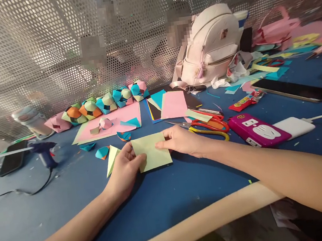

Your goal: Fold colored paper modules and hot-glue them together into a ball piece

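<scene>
A square sheet of pale yellow-green paper (152, 152) is held up just above the blue table. My left hand (126, 164) pinches its left edge, thumb on the face toward me. On the upper right edge, my right hand (179, 141) grips the same sheet between thumb and fingers. Beside my left hand stands a folded pale yellow piece of paper (112, 160). Small folded blue and orange paper pieces (102, 153) lie just beyond it. Scissors with red and yellow handles (208, 125) rest past my right hand.
Several folded paper balls (107, 103) line the back by a perforated metal screen (51, 40). A glue gun (45, 153) with its cord is at left. On the right are a purple case (257, 129), a white power bank (295, 126), a phone (293, 88) and a backpack (213, 47).
</scene>
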Tool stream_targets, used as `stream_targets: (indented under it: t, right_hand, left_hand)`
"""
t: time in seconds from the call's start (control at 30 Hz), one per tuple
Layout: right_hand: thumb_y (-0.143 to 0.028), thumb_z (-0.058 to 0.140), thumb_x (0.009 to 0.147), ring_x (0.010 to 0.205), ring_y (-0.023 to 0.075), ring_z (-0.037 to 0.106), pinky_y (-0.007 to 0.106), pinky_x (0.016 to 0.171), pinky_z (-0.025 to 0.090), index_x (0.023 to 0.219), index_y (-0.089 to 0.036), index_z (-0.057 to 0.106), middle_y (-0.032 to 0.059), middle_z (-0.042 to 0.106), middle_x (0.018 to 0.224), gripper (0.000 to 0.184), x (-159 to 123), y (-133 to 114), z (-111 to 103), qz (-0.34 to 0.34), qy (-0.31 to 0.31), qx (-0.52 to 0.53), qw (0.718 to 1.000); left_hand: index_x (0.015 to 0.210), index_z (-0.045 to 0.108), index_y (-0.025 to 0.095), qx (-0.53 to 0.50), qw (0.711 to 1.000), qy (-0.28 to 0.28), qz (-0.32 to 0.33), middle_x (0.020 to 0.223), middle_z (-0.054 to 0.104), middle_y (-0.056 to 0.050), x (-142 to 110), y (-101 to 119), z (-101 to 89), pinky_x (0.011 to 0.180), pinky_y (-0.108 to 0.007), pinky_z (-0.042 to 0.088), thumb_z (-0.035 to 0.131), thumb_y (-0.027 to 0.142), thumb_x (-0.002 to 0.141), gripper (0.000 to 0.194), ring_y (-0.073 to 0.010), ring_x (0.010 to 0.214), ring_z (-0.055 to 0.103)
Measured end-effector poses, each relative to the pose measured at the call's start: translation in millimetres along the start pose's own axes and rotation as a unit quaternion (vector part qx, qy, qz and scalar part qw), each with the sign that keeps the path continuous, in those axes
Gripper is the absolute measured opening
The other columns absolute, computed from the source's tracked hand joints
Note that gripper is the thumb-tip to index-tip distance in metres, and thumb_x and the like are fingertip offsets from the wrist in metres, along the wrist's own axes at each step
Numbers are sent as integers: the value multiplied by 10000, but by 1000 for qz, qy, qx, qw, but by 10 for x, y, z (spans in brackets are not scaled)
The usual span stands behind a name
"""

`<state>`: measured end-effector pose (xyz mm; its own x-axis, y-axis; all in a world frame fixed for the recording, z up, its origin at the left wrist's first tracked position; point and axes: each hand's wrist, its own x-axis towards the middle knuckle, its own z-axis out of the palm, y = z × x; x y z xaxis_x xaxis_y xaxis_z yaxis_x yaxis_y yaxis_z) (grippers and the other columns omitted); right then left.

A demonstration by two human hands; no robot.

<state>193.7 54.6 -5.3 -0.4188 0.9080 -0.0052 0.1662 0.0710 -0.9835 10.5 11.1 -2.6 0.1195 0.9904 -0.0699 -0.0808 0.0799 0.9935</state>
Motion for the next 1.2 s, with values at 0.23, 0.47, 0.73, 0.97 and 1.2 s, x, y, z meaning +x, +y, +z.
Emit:
stream_targets:
  t: [0.23, 0.47, 0.73, 0.97, 1.2]
  right_hand:
    - [-349, 777, 650, 585, 119, 553, 241, 556, 448, 679, -154, 615, -12, 631, 652, 255, -6, -14, -3, 44, -41, 104, 993]
    - [-308, 713, 693, 602, 117, 540, 233, 567, 413, 673, -165, 599, -24, 607, 644, 184, -3, 26, -2, 9, -21, 56, 998]
    - [-202, 639, 703, 602, 113, 526, 229, 548, 373, 729, -154, 656, -24, 619, 657, 57, 5, -60, -138, -34, -10, -177, 984]
    - [-121, 604, 731, 798, 139, 599, 244, 717, 441, 859, -157, 692, 13, 694, 851, 159, 22, -19, -93, -125, -5, -205, 971]
    - [-48, 551, 682, 669, 115, 556, 220, 609, 393, 725, -156, 638, -23, 635, 702, 145, 84, 78, -180, -106, -33, -242, 964]
  left_hand:
    - [1130, 613, 204, -24, 999, 1, -28, 1041, 732, -52, -5, -4, -37, 715, -311, 535, 729, 243, 713, 435, -225, 862, 697]
    - [1119, 646, 189, -45, 998, -16, -28, 1015, 732, -60, -26, -6, -27, 763, -334, 533, 720, 263, 733, 399, -238, 887, 684]
    - [1059, 673, 191, 121, 992, 11, 14, 931, 728, -46, 0, -11, -81, 690, -298, 493, 701, 254, 720, 346, -221, 810, 656]
    - [988, 697, 230, 333, 935, 4, 122, 723, 649, 13, 7, -44, -68, 600, -267, 397, 632, 178, 728, 272, -171, 650, 544]
    - [982, 708, 247, 370, 915, 0, 161, 727, 645, 4, 42, -57, -128, 648, -286, 409, 656, 195, 715, 278, -185, 674, 551]
